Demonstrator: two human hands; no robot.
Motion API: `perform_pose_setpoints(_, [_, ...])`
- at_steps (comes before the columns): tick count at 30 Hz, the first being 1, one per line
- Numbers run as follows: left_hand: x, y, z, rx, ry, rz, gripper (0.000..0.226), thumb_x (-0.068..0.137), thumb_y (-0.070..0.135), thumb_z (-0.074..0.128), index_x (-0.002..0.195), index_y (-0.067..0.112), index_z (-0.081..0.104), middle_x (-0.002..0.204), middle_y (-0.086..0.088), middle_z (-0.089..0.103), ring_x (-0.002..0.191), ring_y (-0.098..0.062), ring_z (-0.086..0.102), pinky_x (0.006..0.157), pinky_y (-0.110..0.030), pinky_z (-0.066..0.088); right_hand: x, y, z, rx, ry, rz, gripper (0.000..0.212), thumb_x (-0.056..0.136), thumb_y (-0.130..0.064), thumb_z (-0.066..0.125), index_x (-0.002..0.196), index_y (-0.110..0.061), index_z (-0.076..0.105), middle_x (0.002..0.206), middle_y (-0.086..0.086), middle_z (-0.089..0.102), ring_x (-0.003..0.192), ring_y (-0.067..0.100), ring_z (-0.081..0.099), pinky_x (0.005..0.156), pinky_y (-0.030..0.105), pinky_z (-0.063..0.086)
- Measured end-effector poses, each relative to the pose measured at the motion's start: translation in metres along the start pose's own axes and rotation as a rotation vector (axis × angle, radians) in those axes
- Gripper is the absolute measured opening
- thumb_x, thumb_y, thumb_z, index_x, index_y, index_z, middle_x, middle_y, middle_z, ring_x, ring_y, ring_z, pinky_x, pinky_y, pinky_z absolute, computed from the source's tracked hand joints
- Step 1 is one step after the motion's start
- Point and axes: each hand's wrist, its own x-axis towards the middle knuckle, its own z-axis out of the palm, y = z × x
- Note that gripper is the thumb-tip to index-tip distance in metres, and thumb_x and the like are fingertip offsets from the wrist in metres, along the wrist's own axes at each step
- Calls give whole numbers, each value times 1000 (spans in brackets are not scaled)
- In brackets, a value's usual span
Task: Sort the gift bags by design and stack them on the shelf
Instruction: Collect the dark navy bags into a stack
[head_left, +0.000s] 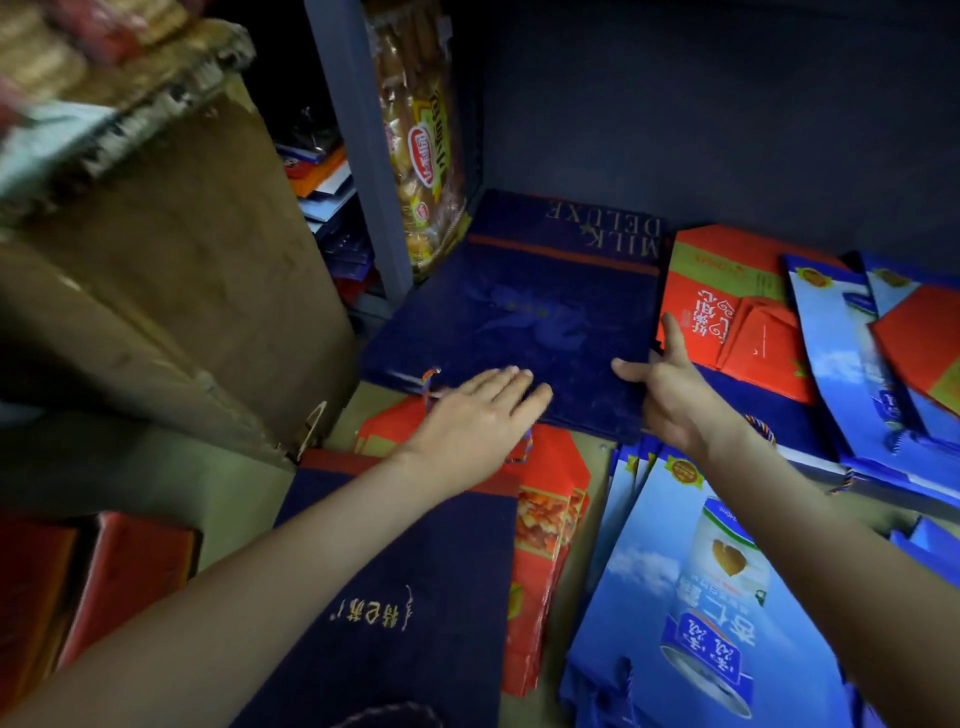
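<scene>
A stack of dark navy gift bags (524, 317) lies flat at the shelf's back left, printed "MILK DELUXE". My left hand (480, 410) rests flat on its near edge, fingers straight. At the stack's right edge is my right hand (670, 387), thumb on top and fingers spread along the side. Red gift bags (727, 312) lie to the right of the stack. Another navy bag (410, 597) lies near me under my left forearm, with more red bags (545, 519) beside it. Light blue bags with a can picture (691, 597) lie at the lower right.
More blue and red bags (857, 364) overlap on the right of the shelf. A large cardboard box (171, 270) stands at the left. A packet of buns (421, 135) leans against a grey shelf post (358, 145). Red boxes (104, 577) sit at the lower left.
</scene>
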Motion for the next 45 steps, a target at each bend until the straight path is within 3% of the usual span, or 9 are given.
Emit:
perform_pose_setpoints(4, [-43,7,-11,-474,-244,-170,73,87,69,34,148,31,25,156,5,20,146,-10,4,119,-40,-1,-34,17,-19,-8,-115,-42,77,88,21,37,132,-43,30,111,-14,68,97,9,67,69,30,57])
perform_pose_setpoints(7, [-79,6,-6,-566,-67,-674,67,87,68,35,146,35,31,156,-9,21,145,-26,12,117,-41,10,-64,33,-36,6,-180,-28,82,86,21,38,137,-44,31,118,-14,66,103,10,65,74,29,57])
perform_pose_setpoints(11, [-130,0,6,-1018,-314,-1229,76,83,59,59,146,47,18,148,-1,36,136,-28,35,109,-41,34,-105,69,-47,-12,-229,40,87,84,21,40,144,-41,26,135,-12,55,114,11,60,79,29,56])
perform_pose_setpoints(15, [-173,22,0,-1242,-346,-1273,79,89,23,66,151,31,17,147,1,38,135,-21,36,94,-27,35,-138,105,-43,-381,-276,102,89,88,17,48,142,-47,16,143,-21,38,120,4,50,93,23,48])
perform_pose_setpoints(20, [-225,19,6,-911,-613,-1302,93,89,24,65,152,16,-2,152,-8,29,135,-28,35,103,-36,35,-161,152,-25,-685,-333,332,75,85,13,55,141,-22,20,119,0,54,83,10,57,53,16,48])
perform_pose_setpoints(25, [-280,9,22,-678,-782,-1299,85,83,29,71,148,8,20,145,-11,39,129,-31,43,103,-36,39,-170,185,2,-795,-406,428,85,82,7,56,148,-27,13,120,6,56,99,30,64,80,47,56])
perform_pose_setpoints(31, [-307,1,24,-562,-836,-1329,76,78,43,73,138,10,38,138,-14,45,124,-32,45,101,-38,42,-177,208,22,-882,-402,407,91,80,3,56,148,-30,7,130,4,50,101,24,60,66,26,54])
perform_pose_setpoints(38, [-306,-11,24,-845,-820,-1440,82,81,25,74,147,16,26,144,-9,42,129,-31,41,106,-43,36,-178,225,24,-877,-377,335,92,83,-1,56,150,-29,1,142,1,41,119,17,47,93,33,48])
perform_pose_setpoints(45, [-260,1,19,-419,-939,-1248,90,91,36,58,151,14,-5,155,-16,15,136,-33,30,110,-40,32,-169,221,27,-1027,-391,330,104,80,-11,60,150,-28,-14,142,6,42,120,24,50,94,35,48])
